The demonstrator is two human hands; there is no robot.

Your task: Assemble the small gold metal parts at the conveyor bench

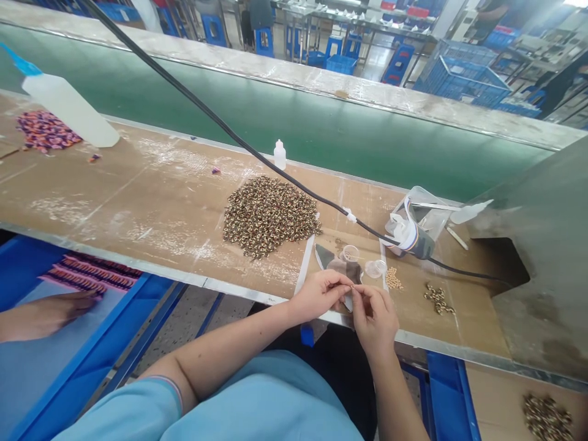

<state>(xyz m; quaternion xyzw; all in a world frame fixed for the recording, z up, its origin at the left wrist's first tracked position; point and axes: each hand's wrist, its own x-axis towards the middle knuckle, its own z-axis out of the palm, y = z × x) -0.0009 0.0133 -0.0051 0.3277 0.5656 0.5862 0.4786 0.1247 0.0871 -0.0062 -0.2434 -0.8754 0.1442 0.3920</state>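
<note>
Fingertips meet at the table's front edge, where my left hand (pixel 320 295) and my right hand (pixel 376 317) pinch together. Whatever lies between them is too small to make out. Just beyond is a dark and greyish cloth (pixel 344 267) with a small clear round cup (pixel 350 253) on it. A second clear cup (pixel 375 268) stands to the right, beside a small heap of beige beads (pixel 394 278). Farther left lies a big pile of small gold-and-dark pieces (pixel 270 215). Several similar pieces (pixel 438 299) lie loose to the right of my hands.
A black cable (pixel 229 130) crosses above the table to a wrapped bundle (pixel 411 236) by a clear plastic box (pixel 425 199). Small (pixel 280 154) and large (pixel 73 110) white bottles stand farther back. At left, another person's hand (pixel 50 313) touches pink-purple rows in a blue tray (pixel 87 361).
</note>
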